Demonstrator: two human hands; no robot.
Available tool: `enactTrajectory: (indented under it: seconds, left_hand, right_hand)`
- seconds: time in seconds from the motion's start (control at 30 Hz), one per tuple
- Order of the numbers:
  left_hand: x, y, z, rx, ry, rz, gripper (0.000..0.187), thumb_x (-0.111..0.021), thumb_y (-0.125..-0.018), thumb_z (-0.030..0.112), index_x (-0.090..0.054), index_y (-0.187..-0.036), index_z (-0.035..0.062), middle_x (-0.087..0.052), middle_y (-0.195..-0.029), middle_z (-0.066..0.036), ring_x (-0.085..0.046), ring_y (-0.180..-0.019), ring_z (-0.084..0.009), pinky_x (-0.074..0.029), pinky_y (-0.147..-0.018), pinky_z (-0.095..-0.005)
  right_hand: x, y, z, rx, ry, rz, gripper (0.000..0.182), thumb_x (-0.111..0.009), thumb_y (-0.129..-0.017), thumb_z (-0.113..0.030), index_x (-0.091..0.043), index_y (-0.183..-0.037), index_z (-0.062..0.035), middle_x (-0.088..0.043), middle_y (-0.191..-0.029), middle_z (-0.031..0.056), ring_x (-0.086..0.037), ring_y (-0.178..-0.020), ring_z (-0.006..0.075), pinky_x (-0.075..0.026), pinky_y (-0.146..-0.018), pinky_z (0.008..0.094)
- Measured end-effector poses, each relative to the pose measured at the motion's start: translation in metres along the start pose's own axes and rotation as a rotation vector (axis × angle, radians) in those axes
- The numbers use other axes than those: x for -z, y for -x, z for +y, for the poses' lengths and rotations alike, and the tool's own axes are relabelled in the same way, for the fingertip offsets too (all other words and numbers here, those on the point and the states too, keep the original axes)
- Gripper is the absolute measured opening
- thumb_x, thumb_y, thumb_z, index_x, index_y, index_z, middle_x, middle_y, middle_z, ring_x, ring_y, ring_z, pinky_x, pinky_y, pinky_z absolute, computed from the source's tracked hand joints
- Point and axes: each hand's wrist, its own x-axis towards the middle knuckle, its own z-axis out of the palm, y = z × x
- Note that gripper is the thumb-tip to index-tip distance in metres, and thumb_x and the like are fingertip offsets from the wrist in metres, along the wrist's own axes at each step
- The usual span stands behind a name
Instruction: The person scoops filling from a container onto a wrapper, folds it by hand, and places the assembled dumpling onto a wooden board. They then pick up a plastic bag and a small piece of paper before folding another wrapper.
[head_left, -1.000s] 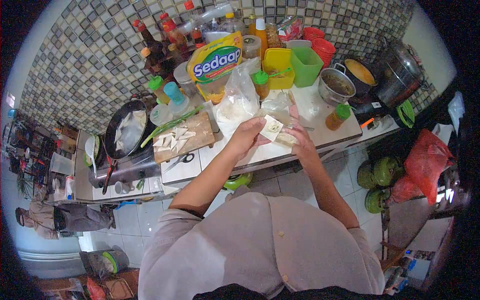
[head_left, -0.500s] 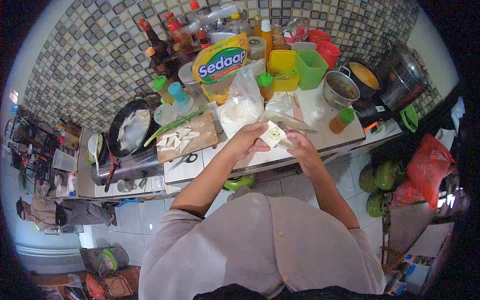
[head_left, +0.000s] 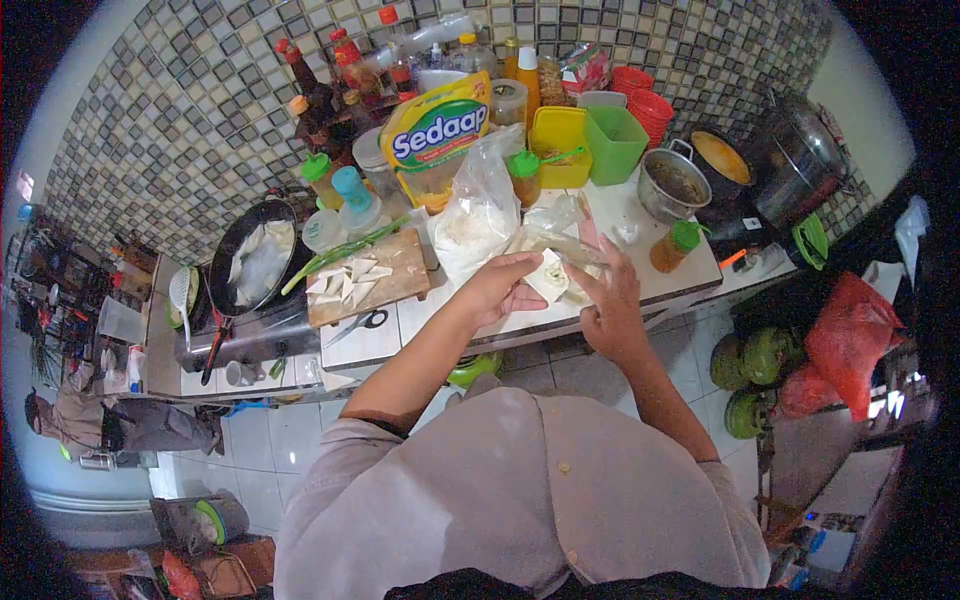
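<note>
My left hand (head_left: pixel 497 290) holds a pale square wrapper (head_left: pixel 548 277) between thumb and fingers, with a small greenish filling on its middle. At the wrapper's right side is my right hand (head_left: pixel 613 305), its index finger reaching to the edge and the other fingers partly spread. Behind the hands stands a clear plastic bag of white flour (head_left: pixel 473 225). A wooden board (head_left: pixel 405 270) to the left bears several folded pale triangles (head_left: pixel 348 284) and long green onions (head_left: pixel 345 254).
A black pan (head_left: pixel 225 262) with pale pieces sits on the stove at left. Scissors (head_left: pixel 374 319) lie by the board. Behind are bottles, a yellow container (head_left: pixel 562 172) and a green one (head_left: pixel 615 145). At right are a metal pot (head_left: pixel 658 203) and a spice jar (head_left: pixel 672 250).
My right hand has shifted from gripping the wrapper's right side to extending its index finger at the edge, with the other fingers raised. The view has shifted slightly.
</note>
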Motion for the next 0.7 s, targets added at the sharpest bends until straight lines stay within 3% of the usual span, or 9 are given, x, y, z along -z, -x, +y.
enactTrajectory:
  seconds: [0.2, 0.33, 0.43, 0.5, 0.53, 0.6, 0.7]
  left_hand:
    - [0.000, 0.000, -0.003, 0.102, 0.244, -0.118, 0.040, -0.054, -0.093, 0.025, -0.045, -0.123, 0.0014, -0.064, -0.106, -0.016, -0.067, -0.091, -0.0260, -0.058, -0.073, -0.0341]
    - [-0.001, -0.001, -0.005, 0.096, 0.257, -0.121, 0.039, -0.053, -0.093, 0.024, -0.045, -0.124, 0.0020, -0.064, -0.107, -0.016, -0.067, -0.090, -0.0264, -0.059, -0.073, -0.0343]
    - [-0.004, 0.002, -0.002, 0.080, 0.243, -0.160, 0.037, -0.053, -0.094, 0.024, -0.045, -0.124, 0.0033, -0.064, -0.107, -0.015, -0.067, -0.089, -0.0256, -0.059, -0.070, -0.0323]
    - [-0.009, 0.004, -0.003, 0.105, 0.236, -0.127, 0.036, -0.052, -0.094, 0.024, -0.046, -0.124, 0.0055, -0.064, -0.107, -0.012, -0.068, -0.088, -0.0248, -0.058, -0.067, -0.0301]
    - [-0.008, 0.003, -0.004, 0.105, 0.239, -0.125, 0.036, -0.052, -0.094, 0.024, -0.046, -0.124, 0.0055, -0.064, -0.107, -0.012, -0.068, -0.088, -0.0248, -0.058, -0.067, -0.0301]
    - [-0.005, 0.001, -0.006, 0.157, 0.180, -0.199, 0.035, -0.053, -0.094, 0.025, -0.047, -0.123, 0.0071, -0.065, -0.107, -0.010, -0.068, -0.085, -0.0239, -0.058, -0.065, -0.0282]
    - [-0.008, -0.002, -0.014, 0.154, -0.008, -0.177, 0.039, -0.053, -0.094, 0.026, -0.045, -0.127, 0.0080, -0.065, -0.105, -0.008, -0.068, -0.085, -0.0211, -0.057, -0.066, -0.0273]
  right_hand:
    - [0.013, 0.004, 0.014, 0.153, 0.311, 0.085, 0.046, -0.057, -0.072, -0.007, -0.064, -0.113, -0.0260, -0.033, -0.140, 0.0156, -0.034, -0.126, 0.0387, -0.027, -0.102, 0.0507]
    - [0.015, 0.008, 0.029, 0.181, 0.359, 0.101, 0.052, -0.057, -0.070, -0.004, -0.060, -0.116, -0.0276, -0.036, -0.138, 0.0149, -0.036, -0.123, 0.0385, -0.031, -0.099, 0.0531]
    - [0.016, 0.008, 0.033, 0.101, 0.235, 0.155, 0.045, -0.058, -0.072, -0.005, -0.063, -0.112, -0.0260, -0.037, -0.138, 0.0155, -0.036, -0.124, 0.0388, -0.031, -0.100, 0.0512]
    - [0.011, 0.008, 0.031, -0.003, -0.023, 0.127, 0.039, -0.063, -0.072, -0.006, -0.066, -0.107, -0.0234, -0.038, -0.138, 0.0159, -0.036, -0.125, 0.0388, -0.031, -0.101, 0.0491]
    - [0.010, 0.008, 0.027, -0.002, -0.025, 0.124, 0.039, -0.063, -0.072, -0.006, -0.066, -0.107, -0.0234, -0.038, -0.138, 0.0159, -0.036, -0.125, 0.0388, -0.031, -0.101, 0.0491]
    - [0.012, 0.006, 0.018, 0.005, -0.172, 0.170, 0.024, -0.070, -0.069, -0.010, -0.071, -0.093, -0.0144, -0.039, -0.138, 0.0166, -0.037, -0.124, 0.0334, -0.034, -0.096, 0.0422]
    - [0.015, 0.003, 0.015, 0.080, -0.185, 0.166, 0.020, -0.073, -0.068, -0.011, -0.071, -0.088, -0.0149, -0.042, -0.135, 0.0154, -0.038, -0.124, 0.0335, -0.034, -0.096, 0.0420]
